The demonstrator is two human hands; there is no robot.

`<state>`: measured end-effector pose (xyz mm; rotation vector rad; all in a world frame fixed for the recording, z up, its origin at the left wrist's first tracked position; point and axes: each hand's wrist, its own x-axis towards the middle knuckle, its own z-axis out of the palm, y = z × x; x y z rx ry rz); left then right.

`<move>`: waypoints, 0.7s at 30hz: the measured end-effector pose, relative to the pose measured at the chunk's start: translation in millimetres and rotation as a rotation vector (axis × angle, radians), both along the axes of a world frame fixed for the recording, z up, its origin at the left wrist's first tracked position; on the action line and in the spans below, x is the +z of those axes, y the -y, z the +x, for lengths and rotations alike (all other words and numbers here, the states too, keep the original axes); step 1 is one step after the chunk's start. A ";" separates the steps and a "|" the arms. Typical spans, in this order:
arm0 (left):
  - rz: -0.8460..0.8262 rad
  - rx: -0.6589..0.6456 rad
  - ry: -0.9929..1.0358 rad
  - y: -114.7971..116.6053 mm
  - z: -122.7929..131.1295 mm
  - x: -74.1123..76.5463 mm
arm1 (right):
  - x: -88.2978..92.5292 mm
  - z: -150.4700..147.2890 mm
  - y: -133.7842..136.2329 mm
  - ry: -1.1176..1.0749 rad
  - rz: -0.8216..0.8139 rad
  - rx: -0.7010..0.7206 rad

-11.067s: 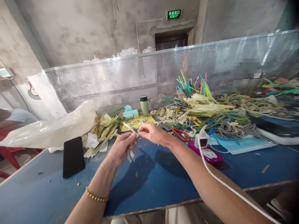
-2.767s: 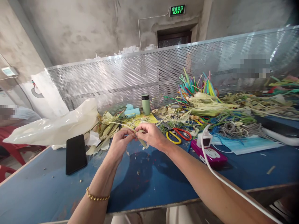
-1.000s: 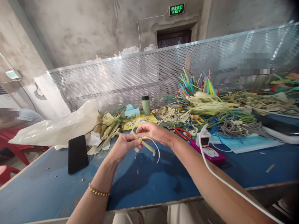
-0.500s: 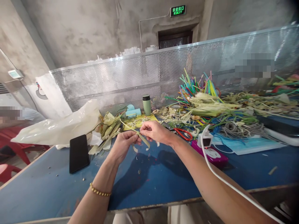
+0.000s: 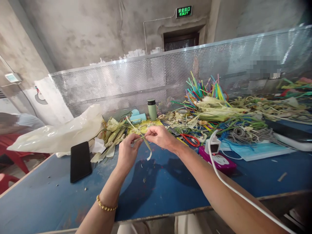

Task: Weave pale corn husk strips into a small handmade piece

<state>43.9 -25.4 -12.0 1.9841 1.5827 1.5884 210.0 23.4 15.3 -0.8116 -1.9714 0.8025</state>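
Head view shows a thin, pale-green, drooping strip [image 5: 148, 146] pinched by the left hand [image 5: 128, 150]; grip unclear for right hand [image 5: 160, 138].

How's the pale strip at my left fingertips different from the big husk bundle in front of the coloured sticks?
The pale strip is narrow and thin, while the husk bundle is broad, with many layers. The pale strip is held above the table by your left hand, its end hanging down; the husk bundle lies lengthwise in the heap. Both are pale yellowish green.
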 end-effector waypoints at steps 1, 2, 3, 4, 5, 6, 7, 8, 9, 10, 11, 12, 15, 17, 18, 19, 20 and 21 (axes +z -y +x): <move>0.065 0.056 -0.094 0.3 -0.1 -0.4 | -0.2 -0.3 -0.2 0.007 0.018 -0.015; 0.118 0.094 -0.179 0.7 -0.2 -1.0 | -0.7 -0.7 -0.5 0.016 0.035 -0.024; 0.157 0.118 -0.250 1.2 0.0 -1.6 | -1.5 -1.3 -0.9 0.023 0.052 -0.032; 0.181 0.131 -0.306 1.7 0.2 -2.3 | -2.6 -2.1 -1.5 0.030 0.067 -0.035; 0.192 0.139 -0.344 2.3 0.6 -3.0 | -4.0 -2.9 -2.2 0.036 0.078 -0.033; 0.195 0.145 -0.361 2.8 1.2 -3.5 | -5.5 -3.7 -3.0 0.042 0.084 -0.028; 0.195 0.150 -0.358 3.3 1.9 -3.9 | -7.1 -4.4 -3.8 0.047 0.087 -0.025; 0.190 0.152 -0.338 3.8 2.7 -4.0 | -8.5 -4.9 -4.7 0.050 0.089 -0.024; 0.177 0.154 -0.300 4.1 3.4 -3.8 | -9.8 -5.2 -5.5 0.051 0.089 -0.027; 0.151 0.150 -0.247 4.3 4.0 -3.3 | -10.6 -5.3 -6.1 0.049 0.088 -0.031; 0.109 0.136 -0.184 4.3 4.4 -2.7 | -11.1 -5.2 -6.5 0.046 0.088 -0.035; 0.053 0.104 -0.113 4.0 4.4 -1.9 | -11.1 -4.9 -6.7 0.043 0.090 -0.037; -0.148 -0.124 0.156 2.2 3.3 0.5 | -9.0 -3.8 -5.9 0.050 0.105 -0.035; -0.253 -0.286 0.350 1.6 2.6 2.1 | -7.1 -3.5 -4.7 0.065 0.122 -0.040; -0.289 -0.335 0.432 1.9 2.6 2.9 | -6.2 -3.5 -4.1 0.071 0.128 -0.045; -0.317 -0.362 0.496 2.4 2.9 3.7 | -5.7 -3.7 -3.4 0.077 0.133 -0.048; -0.341 -0.377 0.545 3.2 3.4 4.5 | -5.3 -4.1 -2.6 0.085 0.135 -0.049; -0.365 -0.390 0.587 4.0 4.1 5.1 | -5.1 -4.6 -1.7 0.093 0.137 -0.049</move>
